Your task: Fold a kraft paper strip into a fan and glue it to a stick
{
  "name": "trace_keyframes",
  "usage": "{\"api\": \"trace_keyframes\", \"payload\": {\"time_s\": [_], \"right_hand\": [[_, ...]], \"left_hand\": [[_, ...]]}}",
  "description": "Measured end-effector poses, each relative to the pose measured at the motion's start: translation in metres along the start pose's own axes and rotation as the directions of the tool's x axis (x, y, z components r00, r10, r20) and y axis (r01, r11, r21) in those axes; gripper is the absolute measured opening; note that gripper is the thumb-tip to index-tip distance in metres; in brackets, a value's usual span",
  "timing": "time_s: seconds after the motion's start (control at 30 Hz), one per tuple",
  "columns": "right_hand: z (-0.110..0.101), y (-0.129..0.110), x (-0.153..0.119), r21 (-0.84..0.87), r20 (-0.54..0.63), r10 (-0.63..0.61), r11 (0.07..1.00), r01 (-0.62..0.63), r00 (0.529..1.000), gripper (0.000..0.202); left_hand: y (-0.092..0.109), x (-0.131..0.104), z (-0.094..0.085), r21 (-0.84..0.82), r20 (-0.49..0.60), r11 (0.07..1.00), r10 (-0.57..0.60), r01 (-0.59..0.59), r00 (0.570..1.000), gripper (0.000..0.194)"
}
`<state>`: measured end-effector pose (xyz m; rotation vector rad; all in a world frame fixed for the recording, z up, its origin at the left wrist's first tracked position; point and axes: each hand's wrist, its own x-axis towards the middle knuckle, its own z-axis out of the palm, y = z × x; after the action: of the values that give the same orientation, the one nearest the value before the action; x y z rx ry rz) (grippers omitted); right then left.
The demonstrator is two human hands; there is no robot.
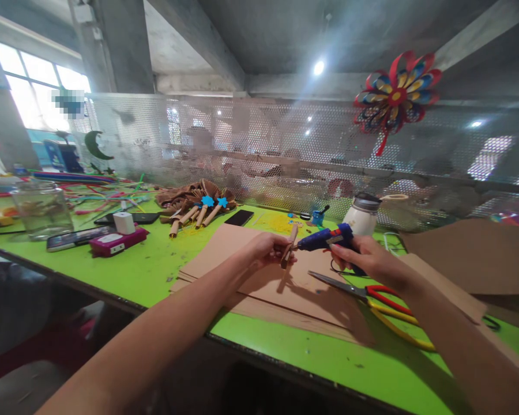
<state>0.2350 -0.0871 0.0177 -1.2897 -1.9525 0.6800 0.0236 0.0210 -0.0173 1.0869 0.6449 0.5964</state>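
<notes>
My left hand (271, 249) pinches a small folded piece of brown paper (290, 245) above a stack of brown paper sheets (251, 288). In my right hand (350, 255) is a blue glue gun (324, 237), its nozzle pointing left and right at the brown piece; whether it touches cannot be made out. Scissors (367, 294) with red and yellow handles lie under my right forearm, blades over the paper stack. Behind my left hand, several rolled brown paper pieces (205, 213) with blue shapes lie in a pile.
A black phone (239, 217) lies behind the paper. A pale bottle (362, 214) stands at the back right, near brown sheets (462, 253). On the left of the green table (125, 276) are a glass jar (42, 210) and a magenta power strip (117, 241).
</notes>
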Motion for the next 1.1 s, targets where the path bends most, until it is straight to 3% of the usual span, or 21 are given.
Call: {"api": "trace_keyframes", "payload": {"time_s": [0.23,0.5,1.1], "right_hand": [[0.0004,-0.0011,0.0004,-0.021,-0.029,0.025,0.999,-0.026,0.999,0.034],[0.0027,-0.0028,-0.0029,0.02,0.036,0.015,1.0,-0.016,0.999,0.035],[0.0024,-0.0012,-0.0023,0.003,0.069,0.003,1.0,-0.003,0.998,0.037]], "left_hand": [[0.0024,-0.0028,0.0035,0.035,-0.01,0.999,-0.018,0.018,1.0,0.021],[0.0004,0.0001,0.0017,0.002,0.008,1.0,0.005,-0.005,1.0,0.02],[0.0005,-0.0005,0.0017,0.036,0.034,0.999,0.008,-0.009,0.999,0.018]]}}
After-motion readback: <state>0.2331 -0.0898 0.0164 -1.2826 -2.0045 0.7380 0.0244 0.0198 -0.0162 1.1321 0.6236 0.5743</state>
